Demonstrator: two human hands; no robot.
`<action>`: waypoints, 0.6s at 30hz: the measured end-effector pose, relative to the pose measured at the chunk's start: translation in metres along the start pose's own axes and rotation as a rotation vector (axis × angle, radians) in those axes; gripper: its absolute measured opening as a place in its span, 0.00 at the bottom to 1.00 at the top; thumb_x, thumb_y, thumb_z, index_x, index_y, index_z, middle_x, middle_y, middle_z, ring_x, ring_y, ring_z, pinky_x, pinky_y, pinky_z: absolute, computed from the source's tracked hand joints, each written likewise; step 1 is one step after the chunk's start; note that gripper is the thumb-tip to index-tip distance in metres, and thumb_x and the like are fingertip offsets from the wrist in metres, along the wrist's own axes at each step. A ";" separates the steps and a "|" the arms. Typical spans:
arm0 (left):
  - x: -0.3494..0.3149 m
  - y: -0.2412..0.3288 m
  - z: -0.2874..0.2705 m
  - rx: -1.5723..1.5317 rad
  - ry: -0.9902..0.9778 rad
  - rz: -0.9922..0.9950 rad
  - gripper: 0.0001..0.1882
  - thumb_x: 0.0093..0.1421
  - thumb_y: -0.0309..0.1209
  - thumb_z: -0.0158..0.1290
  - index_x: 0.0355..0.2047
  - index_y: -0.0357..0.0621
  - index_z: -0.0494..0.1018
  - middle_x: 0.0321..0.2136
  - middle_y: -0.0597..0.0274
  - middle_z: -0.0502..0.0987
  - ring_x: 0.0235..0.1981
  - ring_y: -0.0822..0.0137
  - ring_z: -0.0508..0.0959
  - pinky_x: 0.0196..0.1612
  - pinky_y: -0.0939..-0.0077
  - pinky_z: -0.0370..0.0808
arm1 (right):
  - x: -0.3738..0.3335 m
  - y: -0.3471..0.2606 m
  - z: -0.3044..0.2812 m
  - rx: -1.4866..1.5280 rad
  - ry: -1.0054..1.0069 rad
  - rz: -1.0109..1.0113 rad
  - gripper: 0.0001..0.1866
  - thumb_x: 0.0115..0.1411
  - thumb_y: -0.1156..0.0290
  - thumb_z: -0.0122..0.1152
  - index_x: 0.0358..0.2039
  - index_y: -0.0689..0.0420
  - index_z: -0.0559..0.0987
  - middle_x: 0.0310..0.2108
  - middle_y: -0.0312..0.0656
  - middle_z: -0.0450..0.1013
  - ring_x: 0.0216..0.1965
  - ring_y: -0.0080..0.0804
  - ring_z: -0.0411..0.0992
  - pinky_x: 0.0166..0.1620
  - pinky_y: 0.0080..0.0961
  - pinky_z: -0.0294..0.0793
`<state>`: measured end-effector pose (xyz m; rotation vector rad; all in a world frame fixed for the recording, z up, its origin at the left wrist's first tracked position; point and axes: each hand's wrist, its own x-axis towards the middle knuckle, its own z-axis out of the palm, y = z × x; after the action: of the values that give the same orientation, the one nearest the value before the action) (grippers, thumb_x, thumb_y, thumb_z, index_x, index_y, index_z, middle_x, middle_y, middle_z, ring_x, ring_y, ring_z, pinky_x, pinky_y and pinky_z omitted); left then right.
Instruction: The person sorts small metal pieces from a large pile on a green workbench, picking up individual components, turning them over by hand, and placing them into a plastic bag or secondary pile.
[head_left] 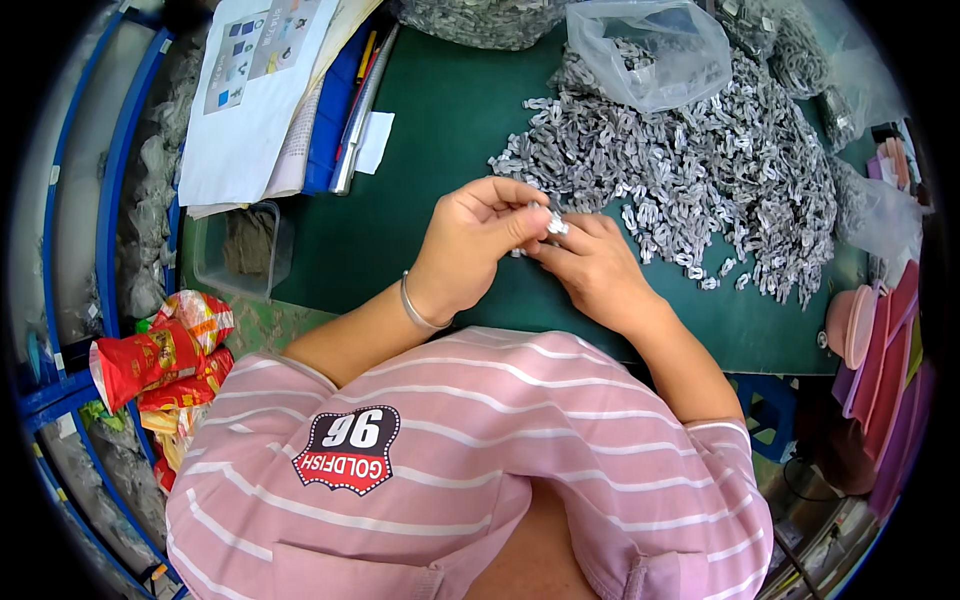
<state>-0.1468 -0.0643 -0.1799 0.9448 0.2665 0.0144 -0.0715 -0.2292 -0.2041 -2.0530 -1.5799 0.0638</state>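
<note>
My left hand (465, 245), with a bracelet at the wrist, reaches over the near edge of the green table and pinches a small silver-grey link-shaped piece (557, 226) between thumb and fingertips. My right hand (600, 268) meets it from the right, its fingers bent and closed on the same piece. The fingers partly cover the piece, so its exact form is hard to make out. Just beyond both hands spreads a large heap of similar silver-grey link-shaped pieces (700, 165), with some strays at its near edge.
A clear plastic bag (650, 55) lies on the heap, with more filled bags behind. Papers and a blue folder (325, 145) with pens lie at far left. A clear tub (282, 250) stands left, near red packets (160, 355). Blue shelving (120, 150) borders the left; pink and purple items (885, 360) hang right.
</note>
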 end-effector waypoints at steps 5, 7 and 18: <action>0.011 -0.006 -0.010 -0.260 -0.027 -0.229 0.07 0.59 0.31 0.48 0.36 0.41 0.69 0.28 0.66 0.73 0.30 0.72 0.75 0.34 0.79 0.73 | -0.021 0.004 -0.023 0.071 0.024 0.048 0.11 0.43 0.80 0.56 0.30 0.57 0.77 0.38 0.39 0.71 0.39 0.37 0.68 0.43 0.30 0.65; 0.011 -0.007 -0.010 -0.304 -0.042 -0.257 0.07 0.60 0.31 0.47 0.36 0.42 0.69 0.29 0.66 0.73 0.31 0.72 0.75 0.35 0.79 0.73 | -0.029 0.009 -0.026 0.185 0.128 0.129 0.10 0.44 0.81 0.57 0.30 0.58 0.77 0.36 0.40 0.71 0.38 0.37 0.69 0.41 0.30 0.66; 0.015 -0.011 -0.003 -0.313 -0.137 -0.359 0.04 0.58 0.27 0.46 0.32 0.41 0.68 0.22 0.69 0.64 0.20 0.81 0.62 0.17 0.89 0.57 | -0.036 -0.002 -0.019 0.119 0.288 0.572 0.13 0.43 0.76 0.64 0.31 0.59 0.75 0.24 0.43 0.69 0.27 0.39 0.69 0.31 0.30 0.68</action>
<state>-0.1345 -0.0662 -0.1936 0.5743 0.2939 -0.3294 -0.0779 -0.2687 -0.1968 -2.2359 -0.7718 0.0645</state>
